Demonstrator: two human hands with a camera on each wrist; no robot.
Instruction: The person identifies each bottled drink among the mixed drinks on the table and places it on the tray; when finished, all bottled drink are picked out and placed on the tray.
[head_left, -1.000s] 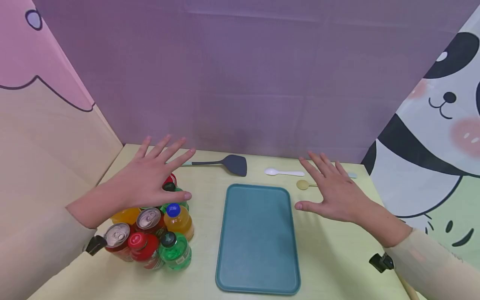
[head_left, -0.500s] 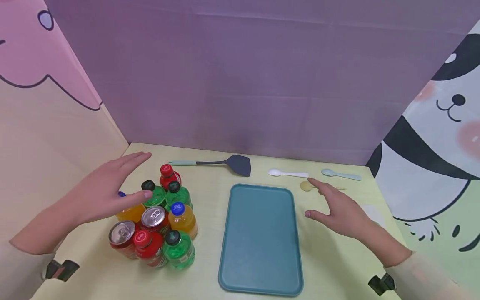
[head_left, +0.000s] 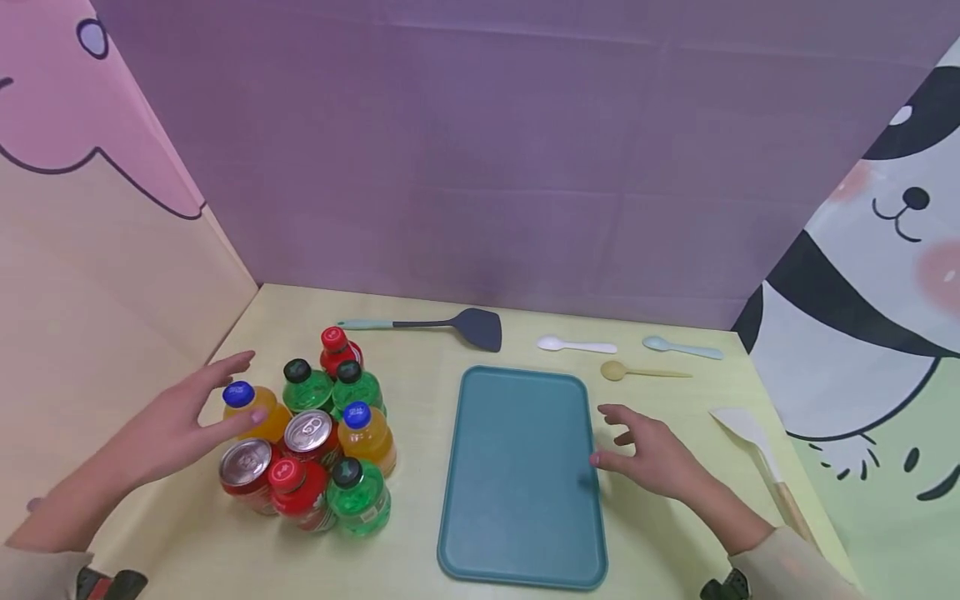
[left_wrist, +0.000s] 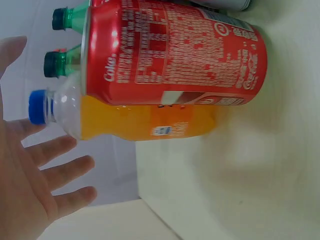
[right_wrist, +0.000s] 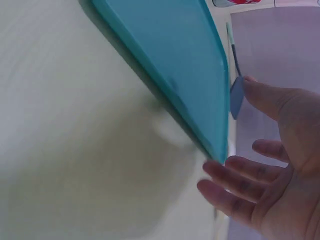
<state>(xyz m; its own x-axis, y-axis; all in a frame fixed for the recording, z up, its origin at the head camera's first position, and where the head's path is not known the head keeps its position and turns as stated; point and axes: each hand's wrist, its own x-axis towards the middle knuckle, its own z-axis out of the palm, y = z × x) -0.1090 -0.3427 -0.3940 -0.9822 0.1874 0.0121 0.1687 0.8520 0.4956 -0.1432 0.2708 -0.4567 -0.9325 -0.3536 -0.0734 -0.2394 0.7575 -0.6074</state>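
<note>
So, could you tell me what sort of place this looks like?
Probably a staged tabletop booth, not a real kitchen: cartoon-printed cloth screens wall in a pale yellow table, with a teal tray, clustered drinks and utensils laid out between both hands.

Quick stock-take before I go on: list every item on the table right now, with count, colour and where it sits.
orange juice bottles: 2, blue caps, left cluster.
green bottles: 3, black caps, left cluster.
red bottles: 2, red caps, one at the cluster's front, one at its far end.
cola cans: 2, red, left cluster.
tray: 1, teal, table centre.
spatula: 1, dark grey, far edge.
spoons: 3, white, light blue and tan, far right.
white spatula: 1, wooden handle, right edge.
left hand: fingers spread, beside the nearest orange bottle.
right hand: relaxed, at the tray's right rim.
</note>
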